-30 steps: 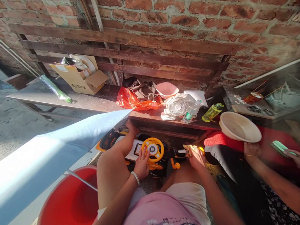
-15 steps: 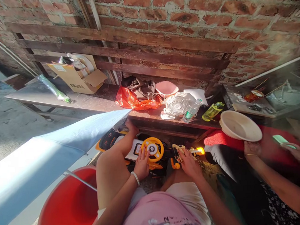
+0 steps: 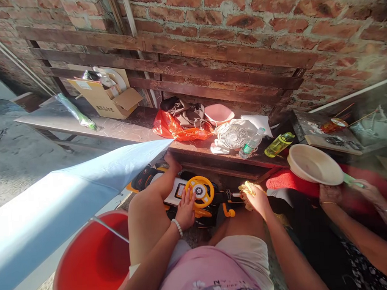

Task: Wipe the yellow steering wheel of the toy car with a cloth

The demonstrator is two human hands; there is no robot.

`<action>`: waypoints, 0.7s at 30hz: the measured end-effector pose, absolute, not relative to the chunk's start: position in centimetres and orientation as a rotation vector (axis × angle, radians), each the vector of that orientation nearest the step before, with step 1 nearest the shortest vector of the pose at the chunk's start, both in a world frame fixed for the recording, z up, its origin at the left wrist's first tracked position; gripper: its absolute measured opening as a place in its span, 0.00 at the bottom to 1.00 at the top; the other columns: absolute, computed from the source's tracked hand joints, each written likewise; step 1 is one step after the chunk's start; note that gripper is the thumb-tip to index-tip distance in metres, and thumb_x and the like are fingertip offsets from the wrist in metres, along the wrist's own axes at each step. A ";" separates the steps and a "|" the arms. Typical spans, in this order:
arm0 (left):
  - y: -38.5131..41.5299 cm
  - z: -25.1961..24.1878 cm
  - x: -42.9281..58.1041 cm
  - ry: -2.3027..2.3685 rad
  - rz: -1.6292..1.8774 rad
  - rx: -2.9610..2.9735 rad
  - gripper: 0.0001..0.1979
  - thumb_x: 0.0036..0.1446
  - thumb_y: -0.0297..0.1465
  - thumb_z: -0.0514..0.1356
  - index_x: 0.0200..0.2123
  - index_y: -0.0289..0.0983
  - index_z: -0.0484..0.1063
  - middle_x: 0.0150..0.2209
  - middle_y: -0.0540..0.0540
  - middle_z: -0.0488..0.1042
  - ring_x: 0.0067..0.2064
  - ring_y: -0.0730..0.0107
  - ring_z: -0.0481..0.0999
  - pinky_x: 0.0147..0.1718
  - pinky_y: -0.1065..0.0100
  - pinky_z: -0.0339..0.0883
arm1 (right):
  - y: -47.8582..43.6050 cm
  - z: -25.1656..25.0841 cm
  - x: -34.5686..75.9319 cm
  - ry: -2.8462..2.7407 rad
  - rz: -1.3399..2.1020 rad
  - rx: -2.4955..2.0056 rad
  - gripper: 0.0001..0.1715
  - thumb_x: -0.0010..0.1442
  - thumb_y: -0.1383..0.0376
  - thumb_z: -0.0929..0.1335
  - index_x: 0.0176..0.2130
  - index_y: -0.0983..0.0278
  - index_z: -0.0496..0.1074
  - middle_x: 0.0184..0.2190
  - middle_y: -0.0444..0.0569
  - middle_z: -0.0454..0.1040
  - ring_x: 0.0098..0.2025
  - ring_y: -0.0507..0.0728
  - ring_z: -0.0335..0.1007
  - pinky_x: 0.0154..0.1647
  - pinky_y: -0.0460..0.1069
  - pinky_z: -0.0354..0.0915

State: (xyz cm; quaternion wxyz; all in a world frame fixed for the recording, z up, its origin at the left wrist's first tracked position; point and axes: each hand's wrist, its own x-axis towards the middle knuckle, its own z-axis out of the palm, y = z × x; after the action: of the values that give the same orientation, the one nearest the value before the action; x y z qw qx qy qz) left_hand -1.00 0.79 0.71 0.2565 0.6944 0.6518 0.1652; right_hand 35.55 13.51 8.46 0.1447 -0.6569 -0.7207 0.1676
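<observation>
A ride-on toy (image 3: 173, 189) with a white and black body stands between my knees. My left hand (image 3: 185, 209) lies with its fingers stretched out on the left edge of its yellow steering wheel (image 3: 211, 198). At the right end of the toy's dark arm (image 3: 225, 197), my right hand (image 3: 259, 200) grips a crumpled yellowish cloth (image 3: 246, 189). The cloth is bunched in the fingers and covers that end of the arm. A yellow knob (image 3: 230, 213) sticks out below the arm.
A red tub (image 3: 67, 255) and a blue umbrella (image 3: 87, 182) are on my left. Ahead, a wooden bench (image 3: 129, 132) bears a cardboard box (image 3: 106, 101), small fan (image 3: 233, 136) and bottles. At right, another person's hands (image 3: 330, 194) hold a pale basin (image 3: 314, 164) and green-handled tool (image 3: 353, 181).
My right hand has moved right with the cloth, away from the toy's middle. The other person's green tool has come left to the basin. My left hand stays on the wheel.
</observation>
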 end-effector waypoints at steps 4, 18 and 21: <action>0.8 0.6 -1.1 1.769 0.450 1.889 0.51 0.56 0.22 0.59 0.81 0.38 0.45 0.82 0.37 0.36 0.82 0.37 0.31 0.74 0.31 0.52 | 15.1 11.9 29.3 -2.185 0.580 -1.497 0.36 0.61 0.68 0.64 0.67 0.62 0.73 0.64 0.59 0.75 0.66 0.64 0.71 0.70 0.59 0.66; 0.9 0.5 -0.8 1.784 0.411 1.926 0.49 0.57 0.21 0.58 0.80 0.36 0.49 0.83 0.34 0.37 0.82 0.35 0.32 0.73 0.31 0.53 | 14.3 8.3 15.7 -2.497 0.676 -1.966 0.35 0.70 0.62 0.65 0.72 0.57 0.64 0.60 0.60 0.71 0.49 0.62 0.77 0.53 0.54 0.69; 0.8 0.3 -0.6 1.780 0.436 1.913 0.49 0.57 0.22 0.58 0.80 0.35 0.48 0.82 0.33 0.35 0.82 0.34 0.30 0.73 0.30 0.51 | 11.2 7.6 17.4 -2.434 0.646 -1.992 0.35 0.69 0.63 0.64 0.73 0.61 0.63 0.57 0.61 0.74 0.48 0.63 0.78 0.52 0.53 0.71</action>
State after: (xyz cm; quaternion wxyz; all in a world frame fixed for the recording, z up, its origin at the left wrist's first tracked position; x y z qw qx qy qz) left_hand -0.57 0.79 0.29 0.2436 0.7004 0.6517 0.1596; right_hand 17.41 11.23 7.58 -0.0348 -0.6201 -0.7575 0.2012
